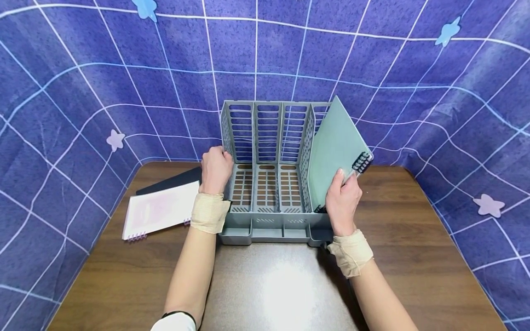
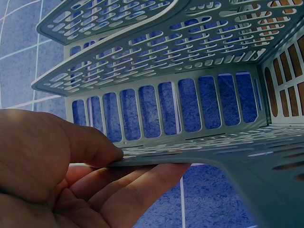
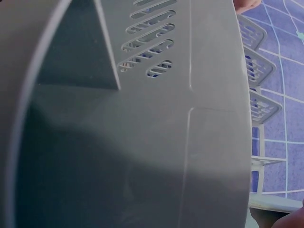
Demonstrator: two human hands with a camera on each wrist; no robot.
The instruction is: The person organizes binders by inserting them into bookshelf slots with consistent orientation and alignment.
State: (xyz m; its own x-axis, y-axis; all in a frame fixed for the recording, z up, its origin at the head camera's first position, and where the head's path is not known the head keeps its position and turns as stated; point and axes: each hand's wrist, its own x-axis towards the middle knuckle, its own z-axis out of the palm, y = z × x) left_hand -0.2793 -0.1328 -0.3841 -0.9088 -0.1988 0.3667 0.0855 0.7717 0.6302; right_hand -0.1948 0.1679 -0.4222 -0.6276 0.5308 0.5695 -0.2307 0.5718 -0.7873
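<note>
A grey file organizer (image 1: 262, 220) with upright slotted dividers stands on the table. My left hand (image 1: 217, 170) grips its left side wall; in the left wrist view the thumb (image 2: 97, 147) lies on the inner face and the fingers are round the outside. With my right hand (image 1: 343, 200) I hold a pale green notebook (image 1: 333, 147) by its near edge, thumb on the cover. Black binding rings (image 1: 362, 162) show on that edge. The notebook leans to the right, partly inside the rightmost compartment. In the right wrist view the organizer's front (image 3: 218, 133) hides most of the hand.
Left of the organizer, a white-and-pink spiral notebook (image 1: 161, 209) lies on the wooden table (image 1: 397, 257), overlapping a dark flat item (image 1: 175, 180). Small open trays (image 1: 267, 233) run along the organizer's front. Behind the table hangs a blue gridded cloth (image 1: 265, 50) with star shapes.
</note>
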